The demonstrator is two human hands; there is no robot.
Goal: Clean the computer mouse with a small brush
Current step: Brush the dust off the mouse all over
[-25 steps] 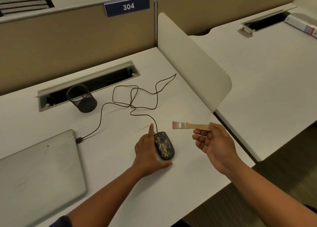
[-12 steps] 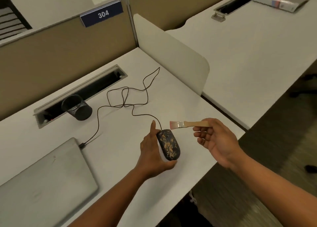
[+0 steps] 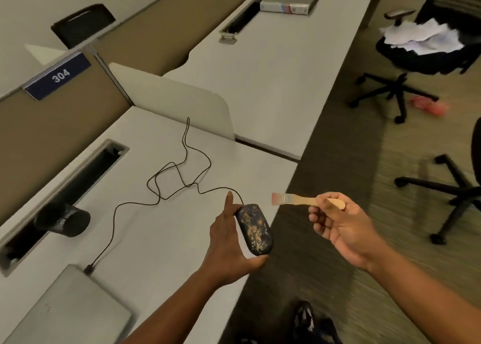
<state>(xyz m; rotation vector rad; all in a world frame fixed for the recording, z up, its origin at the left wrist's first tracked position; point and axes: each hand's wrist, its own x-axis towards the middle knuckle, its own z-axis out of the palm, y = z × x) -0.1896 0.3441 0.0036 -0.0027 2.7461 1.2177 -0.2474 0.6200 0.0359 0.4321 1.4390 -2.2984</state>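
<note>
Head view: the left hand [image 3: 229,242] grips the black oval computer mouse [image 3: 254,229], whose top surface is speckled with tan debris, at the front edge of the white desk [image 3: 145,239]. The thumb lies along the near end of the mouse, the index finger extends straight up along its far left side, and the palm cups its left flank; whether the mouse rests on the desk or is raised off it cannot be determined. The left forearm enters from the lower centre of the frame. The thin black cable [image 3: 171,185] runs from the far end of the mouse in loose loops across the desk to a plug at the closed grey laptop [image 3: 65,310]. The right hand [image 3: 343,226] is held beyond the desk edge, above the carpeted floor, palm turned up and leftward, fingers curled. It pinches the wooden handle of the small flat brush [image 3: 302,200] between thumb and index finger. The brush lies roughly horizontal, its pink bristles pointing left toward the mouse but apart from it. A black mesh pen cup [image 3: 62,220] stands beside the recessed cable tray [image 3: 78,185].
</note>
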